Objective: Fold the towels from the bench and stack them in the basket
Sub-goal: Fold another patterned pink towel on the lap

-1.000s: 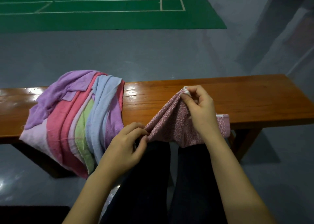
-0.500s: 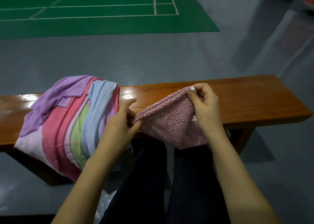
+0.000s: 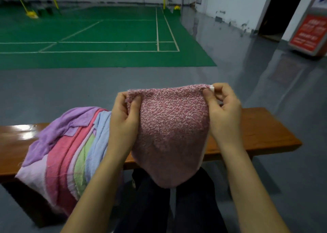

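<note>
You've lifted the pink towel off the table, now spread mid-air above its front edge. Left hand & right hand each pinch a top corner. Soft, light, limp; keep corner holds.

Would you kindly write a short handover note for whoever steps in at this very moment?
Left hand: pinches the top left corner of the speckled pink terry towel.
Right hand: pinches its top right corner, by a white tag.
The towel hangs spread in the air above the glossy brown wooden bench, not folded.
The heap of purple, pink, green and blue towels lies unfolded on the bench's left part.
No basket is in view; nothing visibly stacked.
Left: fold this towel, then the heap, and stack all.
</note>
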Tool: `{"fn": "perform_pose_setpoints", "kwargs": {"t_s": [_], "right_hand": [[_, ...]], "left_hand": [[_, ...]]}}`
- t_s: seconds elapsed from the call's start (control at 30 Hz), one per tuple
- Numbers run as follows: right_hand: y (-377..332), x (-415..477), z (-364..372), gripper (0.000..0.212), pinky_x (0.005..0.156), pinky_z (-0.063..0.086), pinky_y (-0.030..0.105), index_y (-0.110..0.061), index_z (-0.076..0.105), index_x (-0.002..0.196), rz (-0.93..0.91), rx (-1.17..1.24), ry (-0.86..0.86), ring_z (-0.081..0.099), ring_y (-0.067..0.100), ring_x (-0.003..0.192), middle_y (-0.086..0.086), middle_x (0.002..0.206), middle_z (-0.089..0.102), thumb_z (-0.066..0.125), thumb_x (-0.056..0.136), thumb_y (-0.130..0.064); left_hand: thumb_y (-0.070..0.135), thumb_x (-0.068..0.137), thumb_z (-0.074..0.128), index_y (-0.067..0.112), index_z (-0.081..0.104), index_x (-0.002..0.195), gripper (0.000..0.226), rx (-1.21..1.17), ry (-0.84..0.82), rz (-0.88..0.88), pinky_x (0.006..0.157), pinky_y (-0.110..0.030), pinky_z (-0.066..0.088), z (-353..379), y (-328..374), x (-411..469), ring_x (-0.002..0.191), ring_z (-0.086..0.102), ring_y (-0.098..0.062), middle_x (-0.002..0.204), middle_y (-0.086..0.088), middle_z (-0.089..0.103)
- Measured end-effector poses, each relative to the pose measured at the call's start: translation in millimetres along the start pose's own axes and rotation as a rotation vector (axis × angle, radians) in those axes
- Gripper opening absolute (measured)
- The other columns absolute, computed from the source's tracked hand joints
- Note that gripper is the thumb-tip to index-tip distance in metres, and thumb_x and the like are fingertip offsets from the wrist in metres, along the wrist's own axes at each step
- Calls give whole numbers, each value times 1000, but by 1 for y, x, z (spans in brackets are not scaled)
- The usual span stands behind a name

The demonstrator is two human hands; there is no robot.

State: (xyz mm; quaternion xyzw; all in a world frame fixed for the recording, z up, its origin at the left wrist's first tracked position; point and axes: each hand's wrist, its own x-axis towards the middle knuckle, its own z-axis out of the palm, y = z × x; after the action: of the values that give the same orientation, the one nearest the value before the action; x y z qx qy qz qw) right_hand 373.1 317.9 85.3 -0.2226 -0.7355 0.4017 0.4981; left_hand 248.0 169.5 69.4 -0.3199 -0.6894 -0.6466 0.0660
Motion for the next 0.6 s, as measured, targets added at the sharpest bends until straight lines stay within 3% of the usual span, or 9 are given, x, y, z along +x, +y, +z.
{"fn": "perform_pose_setpoints", "kwargs": {"t_s": [0.07, 0.17, 0.27, 0.37, 0.5, 0.6], "right_hand": [[-9, -1, -2, 10, 66, 48, 27, -22, 56, 89, -14, 56, 17, 59, 5, 76, -2, 81, 62, 54, 96, -28], [-5, 0, 11, 13, 59, 40, 16, -22, 52, 86, 123, 215, 23, 49, -1, 64, -5, 75, 54, 49, 98, -27], [22, 3, 33, 16, 59, 39, 23, -20, 51, 87, 275, 206, -60, 48, 10, 69, 4, 80, 53, 47, 99, -29], [39, 20, 51, 15, 60, 37, 25, -17, 51, 87, 326, 166, -119, 47, 17, 75, 8, 83, 52, 48, 99, -24], [10, 72, 54, 16, 65, 41, 23, -15, 51, 88, 241, 189, -50, 50, 10, 76, 3, 85, 55, 47, 100, -26], [-14, 91, 45, 15, 70, 44, 18, -16, 52, 93, 149, 257, -2, 55, 6, 81, -1, 90, 58, 45, 100, -27]], "left_hand": [[20, 99, 48, 27, 50, 90, 11, -2, -5, 64, 65, -7, 39, -8, 7, 7, 70, 52, 10, 81, 12, 56], [21, 98, 49, 29, 51, 87, 14, 15, -34, 26, 63, -11, 40, -8, -2, 16, 67, 51, 9, 79, 11, 56], [22, 98, 50, 20, 54, 89, 10, 19, -21, -119, 65, -22, 40, 1, -31, 22, 70, 51, 0, 78, 7, 57], [25, 97, 51, 14, 56, 92, 13, -10, -22, -241, 63, -23, 42, 8, -48, 43, 77, 53, -10, 80, 5, 58], [25, 98, 50, 23, 51, 80, 18, -61, -9, -111, 58, -14, 38, 10, -11, 94, 70, 47, -4, 78, 6, 52], [26, 97, 51, 22, 53, 83, 14, -93, 16, 11, 66, -20, 38, 5, 14, 113, 74, 47, -4, 82, 6, 53]]}}
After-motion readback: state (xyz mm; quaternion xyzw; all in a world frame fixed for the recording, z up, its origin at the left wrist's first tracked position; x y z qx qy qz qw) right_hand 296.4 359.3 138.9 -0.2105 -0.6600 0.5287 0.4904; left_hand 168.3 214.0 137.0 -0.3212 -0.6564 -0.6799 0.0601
